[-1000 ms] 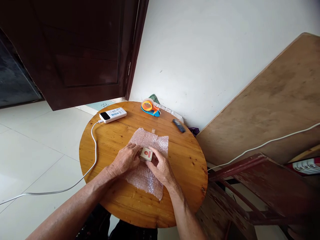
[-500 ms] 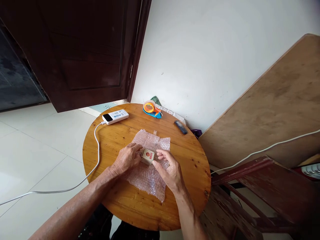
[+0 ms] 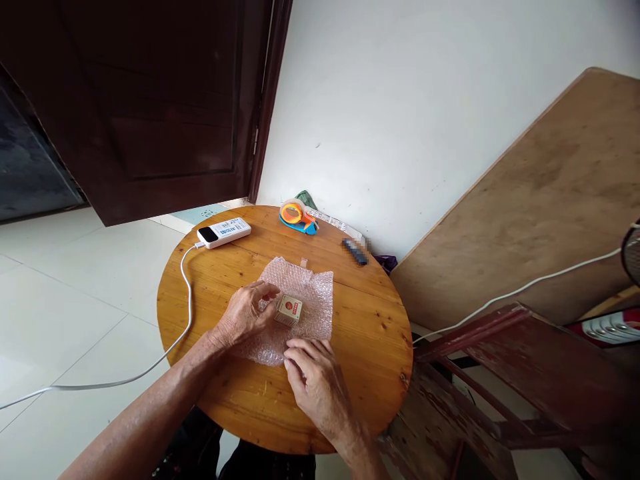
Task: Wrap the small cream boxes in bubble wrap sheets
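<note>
A small cream cardboard box (image 3: 289, 309) with a round orange-red picture and red label lies on a sheet of clear bubble wrap (image 3: 315, 300). My left hand (image 3: 250, 308) is at the box's left side, thumb and forefinger spread and their tips close against it. Its other fingers are partly hidden. Nearer to me, my right hand (image 3: 315, 377) has its fingers curled over the near right part of the bubble wrap, gripping its edge. The hand hides that corner of the sheet.
On the round wooden table (image 3: 370, 347) are a white power bank (image 3: 225, 232) with a cable (image 3: 189, 293), an orange and blue tape dispenser (image 3: 299, 217) and a blurred dark object (image 3: 355, 251). A reddish wooden chair (image 3: 500, 360) stands at the right.
My right hand has moved from the box's right side down to the near edge of the bubble wrap, whose near corner is drawn up. The left hand stays by the box.
</note>
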Tool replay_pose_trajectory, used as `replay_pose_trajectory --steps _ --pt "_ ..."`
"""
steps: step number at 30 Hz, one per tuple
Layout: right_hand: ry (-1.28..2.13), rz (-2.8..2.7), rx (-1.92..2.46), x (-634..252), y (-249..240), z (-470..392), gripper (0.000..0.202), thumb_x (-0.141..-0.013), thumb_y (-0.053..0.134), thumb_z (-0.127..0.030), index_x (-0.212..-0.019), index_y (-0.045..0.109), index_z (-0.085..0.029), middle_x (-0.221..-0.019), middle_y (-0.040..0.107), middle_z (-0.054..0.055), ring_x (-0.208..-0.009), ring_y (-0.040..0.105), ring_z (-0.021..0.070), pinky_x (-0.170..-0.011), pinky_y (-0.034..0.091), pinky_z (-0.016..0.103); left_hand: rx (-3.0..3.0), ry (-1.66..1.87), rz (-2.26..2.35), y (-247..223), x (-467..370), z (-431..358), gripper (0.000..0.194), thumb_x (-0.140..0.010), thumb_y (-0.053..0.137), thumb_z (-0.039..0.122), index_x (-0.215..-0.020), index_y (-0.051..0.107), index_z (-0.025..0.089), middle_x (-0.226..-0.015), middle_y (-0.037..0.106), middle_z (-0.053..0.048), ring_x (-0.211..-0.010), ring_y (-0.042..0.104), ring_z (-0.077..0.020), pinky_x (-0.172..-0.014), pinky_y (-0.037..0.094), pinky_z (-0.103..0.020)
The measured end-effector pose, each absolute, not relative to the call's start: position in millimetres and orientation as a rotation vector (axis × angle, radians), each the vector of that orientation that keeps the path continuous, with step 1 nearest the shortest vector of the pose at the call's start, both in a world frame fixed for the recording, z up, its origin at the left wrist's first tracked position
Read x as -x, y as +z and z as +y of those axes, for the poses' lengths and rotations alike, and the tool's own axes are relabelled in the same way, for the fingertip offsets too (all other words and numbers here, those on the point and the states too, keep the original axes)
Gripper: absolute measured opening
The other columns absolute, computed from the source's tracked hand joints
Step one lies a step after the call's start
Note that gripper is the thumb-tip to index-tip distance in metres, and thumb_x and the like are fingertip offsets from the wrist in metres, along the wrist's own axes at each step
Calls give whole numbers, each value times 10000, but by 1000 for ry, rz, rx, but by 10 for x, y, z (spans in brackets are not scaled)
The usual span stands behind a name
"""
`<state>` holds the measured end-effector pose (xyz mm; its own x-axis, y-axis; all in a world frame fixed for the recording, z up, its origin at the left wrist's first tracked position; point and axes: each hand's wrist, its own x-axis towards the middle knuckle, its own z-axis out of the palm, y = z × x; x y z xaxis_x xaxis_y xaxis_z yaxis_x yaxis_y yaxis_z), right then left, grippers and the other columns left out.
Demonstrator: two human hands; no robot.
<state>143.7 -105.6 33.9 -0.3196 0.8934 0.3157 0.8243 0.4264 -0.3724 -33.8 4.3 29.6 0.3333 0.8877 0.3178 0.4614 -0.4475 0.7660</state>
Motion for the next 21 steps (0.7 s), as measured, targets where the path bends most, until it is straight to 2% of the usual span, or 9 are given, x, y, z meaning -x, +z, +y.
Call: replay_pose_trajectory --steps 3,7,12,15,18,19,21 --pt "262 -2154 1426 -1468 384 -1017 184 -880 524 -96 -844 635 -239 -933 724 38 -856 642 218 -785 450 370 -2090 912 1038 405 373 -10 296 -867 592 387 -1067 683 188 -1051 691 -70 -954 648 -202 -858 510 -330" --pt "404 -2062 1444 -1554 525 -908 173 -891 520 -131 -806 631 -233 -837 699 24 -806 627 196 -747 461 320 -2349 749 898 549 422 -111 515 -780 696 531 -1207 648 246 -1225 618 -97 -1143 567 -277 -1002 436 -452" --pt "548 -1979 1457 -1620 667 -723 187 -903 500 -176 -780 635 -215 -784 664 14 -756 611 166 -688 454 264 -2444 806 1099 596 505 -167 566 -736 729 488 -1213 620 204 -1251 583 -125 -1125 539 -314 -986 416 -522" --pt "603 -1955 1459 -1625 685 -621 209 -913 493 -205 -762 637 -204 -749 648 5 -711 596 145 -653 434 245 -2454 748 1114 570 507 -139 440 -725 743 373 -1116 659 192 -1220 603 -120 -1093 552 -307 -956 435 -501" --pt "659 -1936 1459 -1653 698 -540 208 -913 507 -247 -756 636 -203 -712 639 -9 -665 581 134 -622 427 237 -2376 754 1164 547 434 -64 105 -779 656 236 -869 687 192 -1163 638 -94 -1064 579 -271 -940 447 -442" --pt "673 -1934 1449 -1671 709 -520 193 -911 521 -274 -777 642 -205 -726 649 -9 -681 591 137 -637 438 239 -2335 770 1183 545 398 -29 54 -789 625 206 -803 676 191 -1123 653 -84 -1041 592 -255 -929 451 -415" --pt "678 -1935 1421 -1715 741 -494 155 -885 579 -342 -884 662 -211 -832 689 4 -788 630 162 -722 471 258 -2246 796 1229 547 321 45 85 -788 586 171 -742 656 187 -1018 676 -66 -964 617 -224 -873 462 -356"
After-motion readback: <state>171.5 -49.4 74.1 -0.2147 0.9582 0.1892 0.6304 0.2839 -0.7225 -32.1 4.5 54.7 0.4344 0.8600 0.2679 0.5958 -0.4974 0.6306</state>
